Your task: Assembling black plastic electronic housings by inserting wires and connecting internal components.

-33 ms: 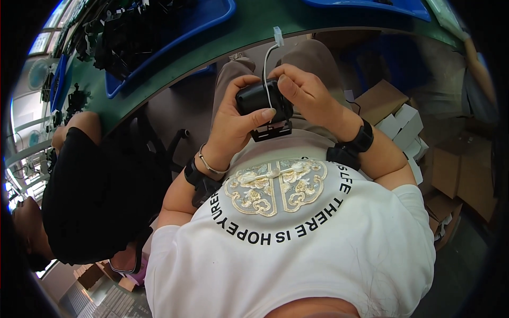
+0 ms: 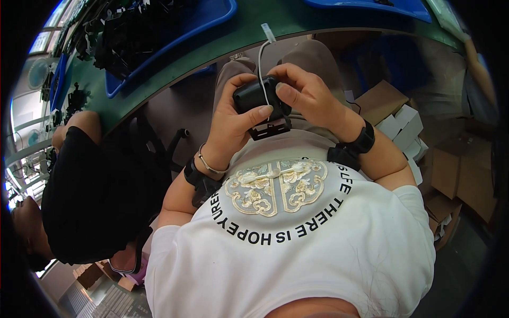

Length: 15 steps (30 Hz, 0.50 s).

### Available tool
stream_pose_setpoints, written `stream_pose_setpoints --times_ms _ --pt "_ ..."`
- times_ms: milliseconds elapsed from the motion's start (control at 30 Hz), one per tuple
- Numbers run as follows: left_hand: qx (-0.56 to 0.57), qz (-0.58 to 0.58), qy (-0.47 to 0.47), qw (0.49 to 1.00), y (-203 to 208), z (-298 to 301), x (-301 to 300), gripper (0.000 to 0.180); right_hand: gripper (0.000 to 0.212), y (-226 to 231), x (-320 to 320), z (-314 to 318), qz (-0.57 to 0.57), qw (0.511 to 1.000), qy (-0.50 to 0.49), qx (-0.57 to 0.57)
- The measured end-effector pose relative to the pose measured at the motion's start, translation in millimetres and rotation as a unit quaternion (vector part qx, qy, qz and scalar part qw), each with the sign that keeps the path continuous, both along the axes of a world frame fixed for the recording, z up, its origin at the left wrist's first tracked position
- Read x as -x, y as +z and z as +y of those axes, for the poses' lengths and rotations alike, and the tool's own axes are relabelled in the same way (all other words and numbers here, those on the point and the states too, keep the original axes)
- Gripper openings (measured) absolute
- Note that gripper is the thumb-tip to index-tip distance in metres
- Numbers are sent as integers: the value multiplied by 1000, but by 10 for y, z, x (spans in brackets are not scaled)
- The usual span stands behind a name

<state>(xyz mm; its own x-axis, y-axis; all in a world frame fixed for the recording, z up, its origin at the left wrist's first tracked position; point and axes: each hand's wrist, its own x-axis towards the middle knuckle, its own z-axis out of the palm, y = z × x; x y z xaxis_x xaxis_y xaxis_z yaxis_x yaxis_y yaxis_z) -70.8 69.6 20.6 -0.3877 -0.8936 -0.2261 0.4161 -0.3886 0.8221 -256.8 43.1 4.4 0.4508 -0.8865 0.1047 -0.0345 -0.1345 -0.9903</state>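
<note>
Above my lap I hold a rounded black plastic housing [image 2: 247,98] with both hands. My left hand [image 2: 231,114] wraps its left side, the thumb pressed across the front near a thin pale cable [image 2: 259,62]. My right hand [image 2: 313,98] grips the right side, its thumb on the upper right part and its fingers partly hidden behind. The cable runs up over the housing and ends in a small whitish plug [image 2: 268,33], free in the air near the table edge. A slotted black bracket [image 2: 271,129] juts from the housing's lower end.
Ahead is a green table [image 2: 175,74], with a blue tray [image 2: 183,45] of jumbled black parts at left and another blue tray [image 2: 408,9] at right. A co-worker in black [image 2: 101,191] sits close on my left. Cardboard boxes [image 2: 382,100] and white boxes [image 2: 405,124] are stacked at right.
The housing has shifted slightly left and up in my hands. The cable's plug has swung left and now leans the other way. Both hands keep their hold.
</note>
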Motion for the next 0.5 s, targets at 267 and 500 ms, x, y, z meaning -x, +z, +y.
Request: stream_pose_setpoints --times_ms 267,500 --pt "-20 -20 21 999 -118 -36 -35 51 35 55 -29 20 72 997 -2 -2" --pt "-14 -64 4 998 -119 14 -23 44 30 41 26 -65 75 997 7 -35"
